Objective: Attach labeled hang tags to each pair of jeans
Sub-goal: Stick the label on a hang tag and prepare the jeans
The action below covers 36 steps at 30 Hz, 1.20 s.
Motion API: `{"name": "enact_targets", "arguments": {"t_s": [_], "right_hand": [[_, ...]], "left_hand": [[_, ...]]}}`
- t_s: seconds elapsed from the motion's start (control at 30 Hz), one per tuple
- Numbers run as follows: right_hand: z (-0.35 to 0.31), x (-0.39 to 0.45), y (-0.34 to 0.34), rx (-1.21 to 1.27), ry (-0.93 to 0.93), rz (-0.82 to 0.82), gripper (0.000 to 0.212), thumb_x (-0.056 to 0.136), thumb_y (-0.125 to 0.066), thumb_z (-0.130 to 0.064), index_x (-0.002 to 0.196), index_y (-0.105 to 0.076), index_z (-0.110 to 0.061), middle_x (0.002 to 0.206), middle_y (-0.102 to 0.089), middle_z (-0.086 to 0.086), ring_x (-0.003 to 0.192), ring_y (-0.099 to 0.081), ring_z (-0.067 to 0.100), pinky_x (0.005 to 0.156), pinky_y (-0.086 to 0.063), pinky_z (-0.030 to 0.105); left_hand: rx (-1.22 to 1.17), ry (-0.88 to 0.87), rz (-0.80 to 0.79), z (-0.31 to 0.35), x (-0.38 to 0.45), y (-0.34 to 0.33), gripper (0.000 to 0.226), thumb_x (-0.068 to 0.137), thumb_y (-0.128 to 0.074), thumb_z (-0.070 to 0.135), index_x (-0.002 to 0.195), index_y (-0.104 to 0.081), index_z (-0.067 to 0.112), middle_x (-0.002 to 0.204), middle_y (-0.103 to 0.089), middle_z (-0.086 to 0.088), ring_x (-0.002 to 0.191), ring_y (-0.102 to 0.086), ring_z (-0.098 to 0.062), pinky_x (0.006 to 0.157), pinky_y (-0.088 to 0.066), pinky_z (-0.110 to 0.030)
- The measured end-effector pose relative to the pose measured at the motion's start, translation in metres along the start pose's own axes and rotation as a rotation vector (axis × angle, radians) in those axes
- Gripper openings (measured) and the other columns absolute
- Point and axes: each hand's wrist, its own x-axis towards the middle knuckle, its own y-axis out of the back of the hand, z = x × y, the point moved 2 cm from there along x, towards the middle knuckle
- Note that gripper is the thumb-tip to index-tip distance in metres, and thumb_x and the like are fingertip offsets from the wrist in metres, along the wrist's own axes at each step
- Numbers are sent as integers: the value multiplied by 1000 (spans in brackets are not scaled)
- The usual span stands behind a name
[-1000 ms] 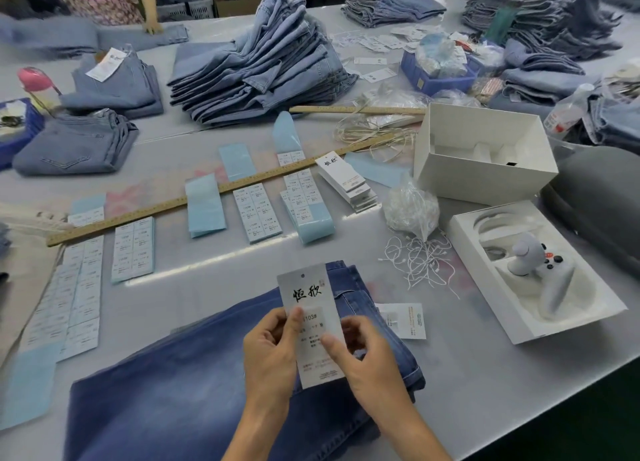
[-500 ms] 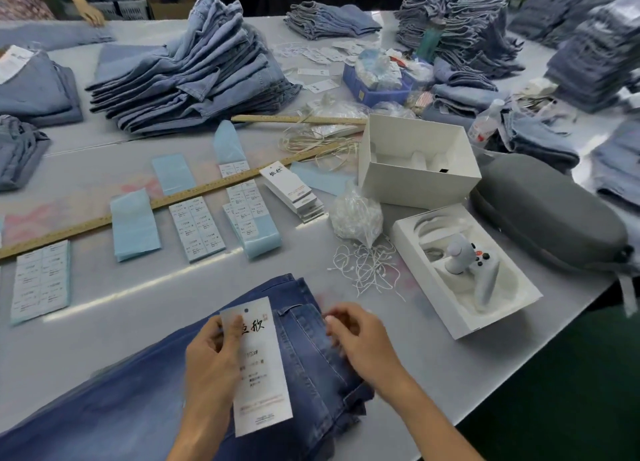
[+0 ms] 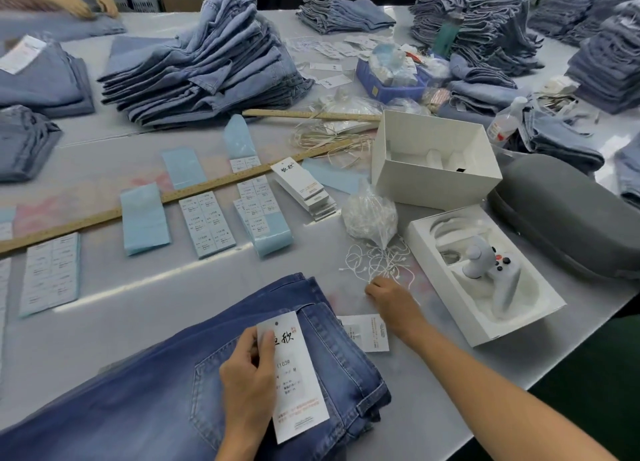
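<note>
A folded pair of dark blue jeans (image 3: pixel 173 391) lies on the table in front of me. My left hand (image 3: pixel 247 377) pinches a white hang tag (image 3: pixel 301 384) with black characters and a label, holding it over the jeans' back pocket. My right hand (image 3: pixel 391 301) reaches out to the right, its fingertips touching the loose white tag strings (image 3: pixel 374 263) spilled on the table. Its fingers are curled at the strings; whether one is pinched is hidden. A second small white tag (image 3: pixel 370 332) lies beside the jeans, under my right wrist.
A clear bag of strings (image 3: pixel 370 214), a stack of hang tags (image 3: pixel 304 190), sticker sheets (image 3: pixel 207 223) and a long wooden ruler (image 3: pixel 194 193) lie ahead. White boxes (image 3: pixel 433 159), a tray with a controller (image 3: pixel 485 270) and a grey case (image 3: pixel 568 218) stand right. Jeans piles (image 3: pixel 207 69) fill the back.
My right hand let go of the tag and moved right and forward to the loose strings. My left hand now holds the tag alone, lowered over the jeans.
</note>
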Motion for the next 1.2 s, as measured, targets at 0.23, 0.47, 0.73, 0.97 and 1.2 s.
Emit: {"name": "enact_targets", "arguments": {"t_s": [0.23, 0.47, 0.73, 0.97, 1.2], "right_hand": [[-34, 5, 53, 387, -155, 237, 4, 90, -64, -1, 90, -67, -3, 85, -68, 8, 83, -63, 27, 77, -51, 39], [-136, -48, 120, 947, -68, 201, 20, 90, -72, -9, 86, -67, -28, 73, -66, -12, 66, -61, 8, 62, -48, 14], [-172, -58, 114, 907, -77, 112, 14, 93, -65, -16, 91, -69, -29, 69, -62, -19, 65, -59, 8, 61, -42, 15], [-165, -54, 121, 920, -69, 106, 12, 94, -65, -22, 84, -65, -28, 68, -62, -8, 60, -54, 10, 58, -45, 25], [-167, -61, 124, 908, 33, 37, 10, 91, -60, -34, 89, -65, -26, 73, -63, -9, 67, -55, 11, 61, -48, 27]], "left_hand": [[-68, 44, -1, 12, -2, 2, 20, 101, -60, 26, 85, -66, 36, 72, -73, 0, 56, -69, -17, 43, -48, -22], [-204, 20, -52, 34, -4, 8, 16, 103, -57, 26, 106, -69, 36, 82, -76, 0, 70, -72, -16, 56, -56, -30], [-34, -290, -92, 60, -21, 10, 34, 102, -56, 12, 116, -70, 39, 110, -73, 22, 103, -69, 0, 85, -52, -13], [-73, -292, -221, 64, -20, 22, 43, 96, -49, 17, 123, -70, 43, 121, -70, 24, 113, -66, -1, 90, -53, -17], [-229, -109, -448, 56, 5, 43, 49, 94, -49, -10, 99, -80, 27, 103, -77, -7, 96, -74, -26, 73, -61, -32]]}}
